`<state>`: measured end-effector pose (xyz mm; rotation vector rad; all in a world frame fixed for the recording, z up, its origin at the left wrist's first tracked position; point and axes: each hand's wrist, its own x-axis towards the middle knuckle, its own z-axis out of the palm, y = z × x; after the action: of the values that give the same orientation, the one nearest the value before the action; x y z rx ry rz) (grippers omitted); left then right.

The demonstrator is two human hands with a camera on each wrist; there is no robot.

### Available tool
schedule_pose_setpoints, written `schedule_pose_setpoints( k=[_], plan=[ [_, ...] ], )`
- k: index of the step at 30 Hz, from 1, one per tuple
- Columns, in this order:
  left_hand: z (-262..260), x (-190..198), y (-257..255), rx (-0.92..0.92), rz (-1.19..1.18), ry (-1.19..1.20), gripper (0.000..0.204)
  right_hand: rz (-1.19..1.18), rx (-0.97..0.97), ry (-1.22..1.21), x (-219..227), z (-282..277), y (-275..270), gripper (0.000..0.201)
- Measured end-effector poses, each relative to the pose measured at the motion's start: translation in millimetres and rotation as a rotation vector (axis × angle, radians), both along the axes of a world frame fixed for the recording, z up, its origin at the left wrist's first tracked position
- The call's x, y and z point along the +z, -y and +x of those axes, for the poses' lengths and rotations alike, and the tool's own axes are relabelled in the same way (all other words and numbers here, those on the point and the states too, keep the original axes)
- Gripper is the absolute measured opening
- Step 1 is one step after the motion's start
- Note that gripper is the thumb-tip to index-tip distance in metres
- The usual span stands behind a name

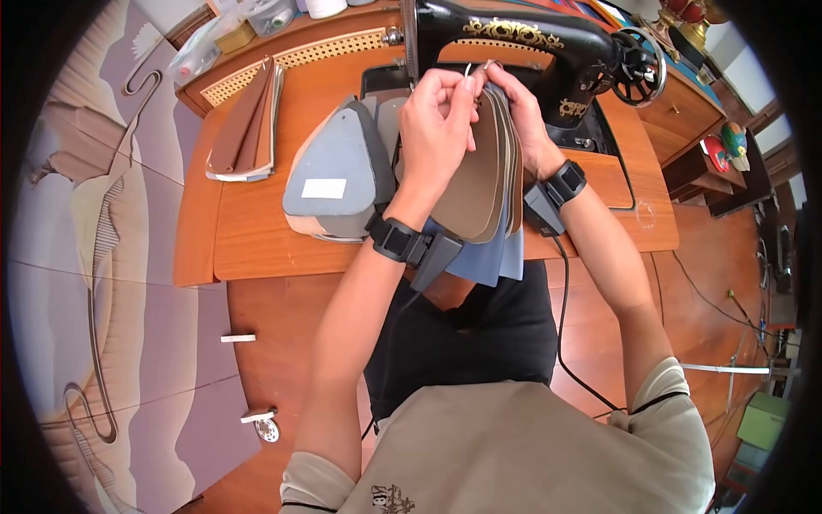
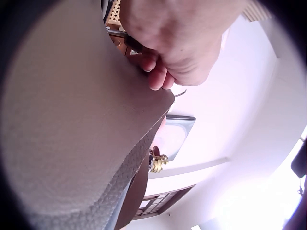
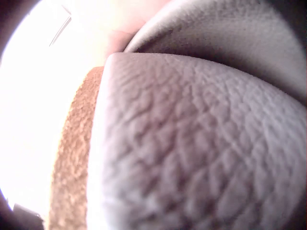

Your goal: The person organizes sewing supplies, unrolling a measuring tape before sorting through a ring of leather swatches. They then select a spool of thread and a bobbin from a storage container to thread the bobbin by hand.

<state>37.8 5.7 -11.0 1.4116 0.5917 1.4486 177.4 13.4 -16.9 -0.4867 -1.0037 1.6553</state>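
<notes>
A thick bundle of leather swatches (image 1: 469, 193), brown in front with grey and blue ones behind, hangs from both hands over the table's front edge. My left hand (image 1: 432, 128) has its fingers curled and pinches at the narrow top of the bundle. From that tip a thin wire-like end (image 2: 181, 93) sticks out in the left wrist view. My right hand (image 1: 527, 120) grips the top from the other side, with a small ring-like piece (image 1: 490, 65) at its fingertips. Pebbled grey leather (image 3: 192, 143) fills most of the right wrist view.
Left of the hands lies a grey-blue swatch stack (image 1: 338, 163) with a white label. Farther left is a fanned brown swatch set (image 1: 248, 120). A black sewing machine (image 1: 514, 34) with a handwheel (image 1: 640, 67) stands just behind the hands on the wooden table (image 1: 248, 244).
</notes>
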Motion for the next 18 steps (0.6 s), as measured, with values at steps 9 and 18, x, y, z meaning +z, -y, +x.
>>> schedule_pose_setpoints(
  k=[9,18],
  plan=[
    [-0.6,3.6,1.5,-0.007,0.012,-0.048,0.016,-0.063,-0.107,-0.014,-3.0,6.6,-8.8,0.051],
    [4.8,-2.0,-0.5,-0.126,0.011,-0.021,0.012,-0.113,0.052,-0.018,-1.4,3.6,-3.6,0.057]
  ],
)
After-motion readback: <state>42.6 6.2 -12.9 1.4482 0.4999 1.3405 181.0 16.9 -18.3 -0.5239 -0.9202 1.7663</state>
